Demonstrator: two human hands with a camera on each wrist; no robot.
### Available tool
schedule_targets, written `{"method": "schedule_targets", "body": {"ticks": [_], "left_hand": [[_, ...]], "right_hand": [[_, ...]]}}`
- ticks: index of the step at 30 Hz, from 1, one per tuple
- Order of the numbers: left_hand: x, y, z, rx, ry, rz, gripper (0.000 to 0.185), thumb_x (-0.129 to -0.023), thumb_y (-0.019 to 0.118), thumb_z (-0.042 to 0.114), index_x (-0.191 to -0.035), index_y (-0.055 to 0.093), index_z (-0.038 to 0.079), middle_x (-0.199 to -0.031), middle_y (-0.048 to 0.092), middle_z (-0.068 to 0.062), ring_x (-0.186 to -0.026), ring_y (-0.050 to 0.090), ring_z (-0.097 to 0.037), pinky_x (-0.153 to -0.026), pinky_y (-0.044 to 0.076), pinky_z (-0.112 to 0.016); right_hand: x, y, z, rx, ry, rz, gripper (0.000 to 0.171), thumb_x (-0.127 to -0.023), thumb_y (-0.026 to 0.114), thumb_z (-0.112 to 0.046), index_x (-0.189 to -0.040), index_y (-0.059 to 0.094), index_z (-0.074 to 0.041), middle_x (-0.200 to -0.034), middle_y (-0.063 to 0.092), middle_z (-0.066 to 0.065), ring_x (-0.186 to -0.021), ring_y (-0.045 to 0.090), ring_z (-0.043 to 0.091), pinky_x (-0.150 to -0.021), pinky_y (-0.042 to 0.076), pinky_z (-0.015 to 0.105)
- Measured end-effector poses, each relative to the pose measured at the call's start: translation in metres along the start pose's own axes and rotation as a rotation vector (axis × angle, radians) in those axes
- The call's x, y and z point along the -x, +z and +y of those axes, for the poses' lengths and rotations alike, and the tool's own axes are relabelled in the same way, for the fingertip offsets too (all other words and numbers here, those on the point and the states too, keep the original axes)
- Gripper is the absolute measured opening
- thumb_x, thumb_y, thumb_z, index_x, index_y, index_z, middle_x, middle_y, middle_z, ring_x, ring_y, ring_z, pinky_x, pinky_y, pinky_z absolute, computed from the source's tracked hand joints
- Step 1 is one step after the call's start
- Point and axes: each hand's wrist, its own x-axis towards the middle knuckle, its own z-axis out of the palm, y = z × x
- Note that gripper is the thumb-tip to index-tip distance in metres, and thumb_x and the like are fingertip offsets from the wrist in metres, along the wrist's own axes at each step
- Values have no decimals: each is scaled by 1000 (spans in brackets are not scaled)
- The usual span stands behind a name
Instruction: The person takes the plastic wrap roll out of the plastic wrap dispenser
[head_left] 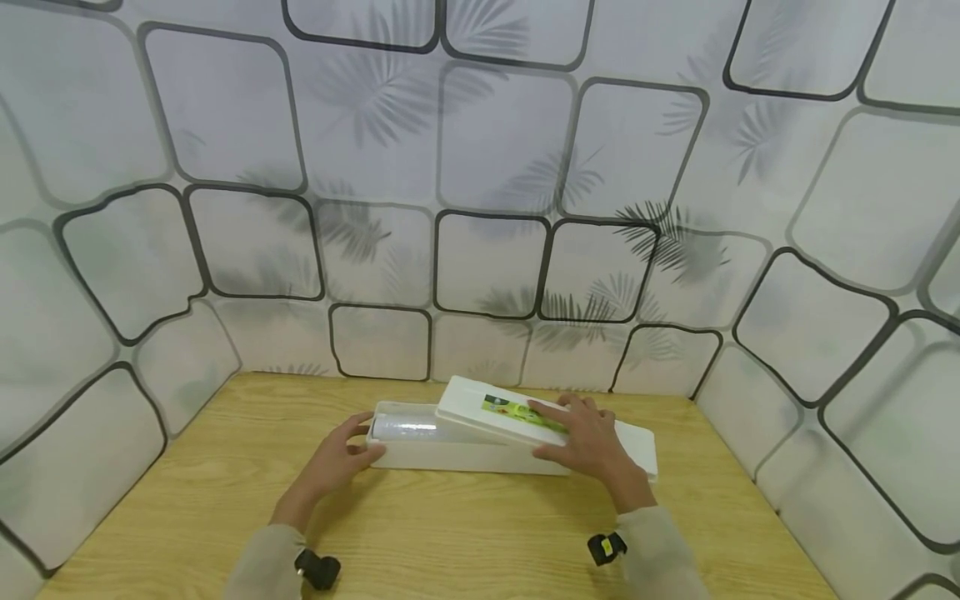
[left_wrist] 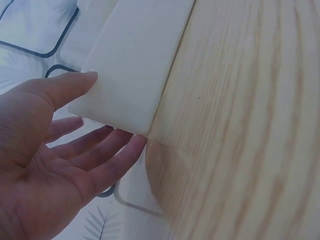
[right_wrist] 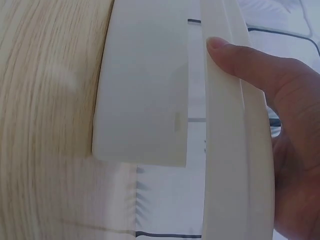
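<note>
A long white box (head_left: 450,456) lies on the table with its left part uncovered. Inside that part a shiny roll, which looks like cling film (head_left: 408,427), shows. My left hand (head_left: 333,458) holds the box's left end; in the left wrist view the thumb rests at the upper edge and the fingertips (left_wrist: 137,142) touch the end face. My right hand (head_left: 588,437) grips the white lid (head_left: 468,404) across its width, thumb at the near edge. The lid, with a green-yellow label (head_left: 498,406), sits askew over the box's right part. In the right wrist view a gap separates lid (right_wrist: 227,150) and box (right_wrist: 142,90).
The light wood-grain table (head_left: 450,533) spreads around the box. Patterned wall covering (head_left: 495,267) rises behind the table and along both sides. Dark straps with small devices (head_left: 318,569) sit on both wrists.
</note>
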Motion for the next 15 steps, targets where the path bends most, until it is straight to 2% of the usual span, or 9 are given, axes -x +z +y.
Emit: {"method": "schedule_targets", "body": {"ticks": [9, 15], "left_hand": [[-1, 1, 0, 0, 10, -4, 67, -100, 69, 15, -154, 36, -6, -148, 44, -42, -115, 66, -51, -84, 64, -45], [0, 0, -1, 23, 15, -13, 67, -101, 68, 14, -154, 34, -7, -148, 44, -42, -115, 67, -50, -84, 63, -45]], "right_hand": [[10, 2, 9, 39, 29, 17, 70, -83, 82, -49, -146, 60, -30, -134, 59, 18, -110, 56, 40, -85, 44, 70], [15, 4, 12, 12, 48, 17, 70, -83, 82, -50, -146, 60, -29, -135, 59, 20, -110, 54, 39, -84, 44, 70]]}}
